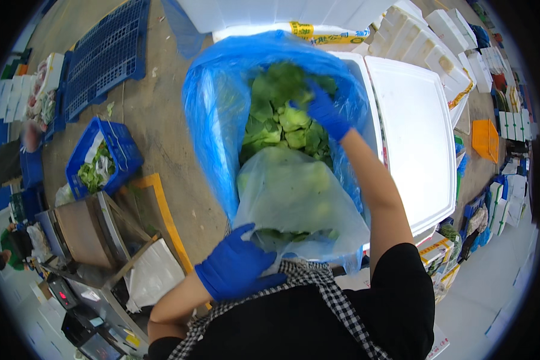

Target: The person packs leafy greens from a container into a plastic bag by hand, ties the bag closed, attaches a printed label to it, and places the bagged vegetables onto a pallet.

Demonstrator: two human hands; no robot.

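My right hand (326,110), in a blue glove, is inside a large blue plastic bag (207,112). Its fingers hold a blurred head of leafy greens (285,83). Below it lie several pale-stemmed green vegetables (294,119). Across the near half of the bag's opening spreads a clear plastic bag (292,193), with more greens showing dimly through it. My left hand (238,265), also gloved in blue, grips the near left edge of this clear bag, close to my checked apron (306,272). The blue bag lines a white foam box (364,67).
A white foam lid (411,139) lies right of the box. More foam boxes (423,49) are stacked beyond. Leftward stand a blue crate (126,148) of leaves, a blue pallet (110,54) and a metal-framed bench (112,265). An orange crate (485,140) sits far right; a person (11,247) is far left.
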